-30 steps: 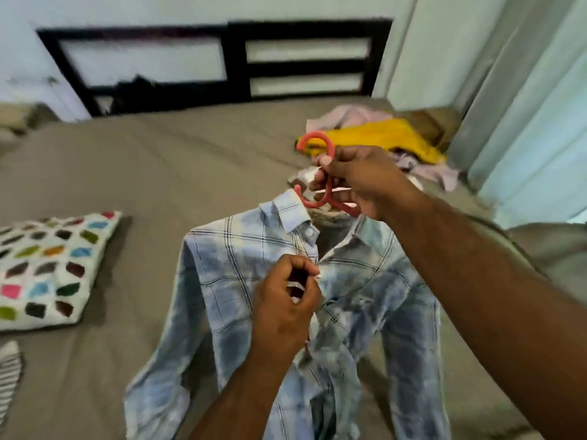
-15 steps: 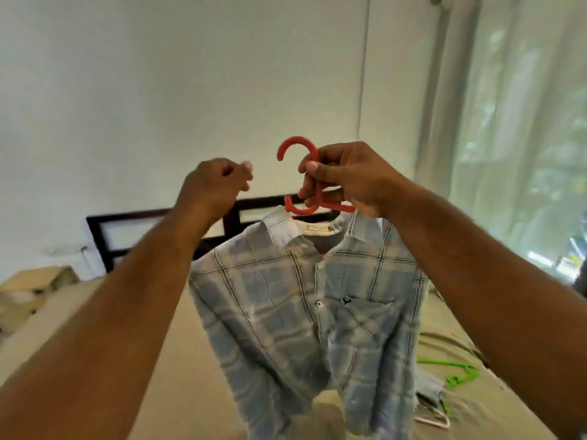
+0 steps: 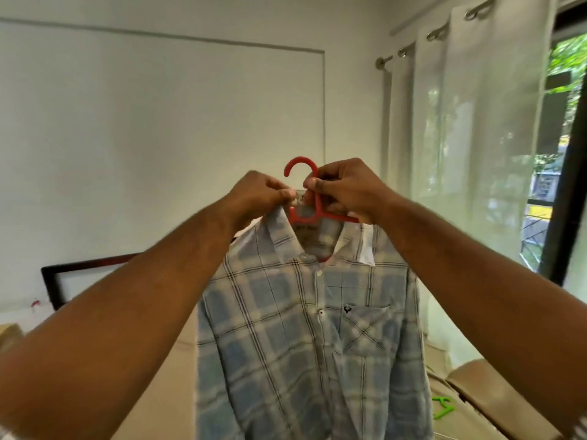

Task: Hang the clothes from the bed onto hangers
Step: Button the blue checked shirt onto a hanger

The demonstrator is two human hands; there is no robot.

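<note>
My right hand [image 3: 346,189] gripped the red hanger [image 3: 304,220] at its neck, holding the plaid shirt [image 3: 301,328] aloft before the wall; my left hand [image 3: 258,195] pinched the collar [image 3: 275,230]; correct procedure, in my judgement: seat the collar evenly across both shoulders, hanger level.

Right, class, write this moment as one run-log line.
stage: plaid shirt on red hanger, held up | left hand: pinches collar | right hand: grips hanger neck | nearby: green hanger, lower right
</note>
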